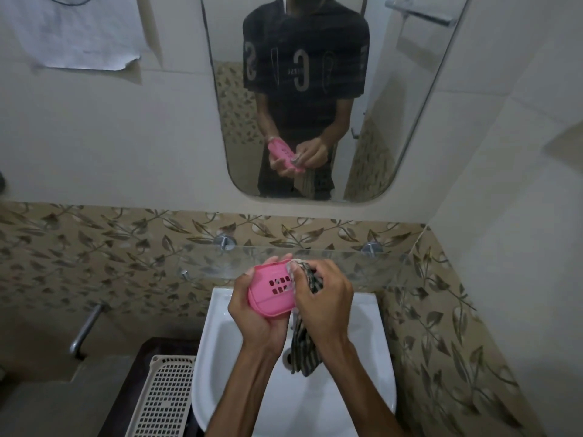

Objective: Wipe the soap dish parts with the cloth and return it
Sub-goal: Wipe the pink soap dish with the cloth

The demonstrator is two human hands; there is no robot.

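The left hand (252,313) is holding the pink soap dish part (272,291) up over the back edge of the white sink (220,357), just under the glass shelf (362,266). The fingers are wrapping around its far and near sides, so it is held tight. The side with the little square holes is facing up.

The right hand (325,298) is closed on the striped cloth (304,342) and is pressing a bunched bit of it against the right end of the pink part. The rest of the cloth is hanging down toward the drain.

This looks like the wiping step. To do it well, the cloth should be rubbing all along the flat face and into the holes — not just one end. The left hand should be turning the part so each side gets a wipe. The loose tail of cloth could be dipping into the wet bowl, so bunching it up higher would help. I cannot tell where the other dish part is — it is not showing here.
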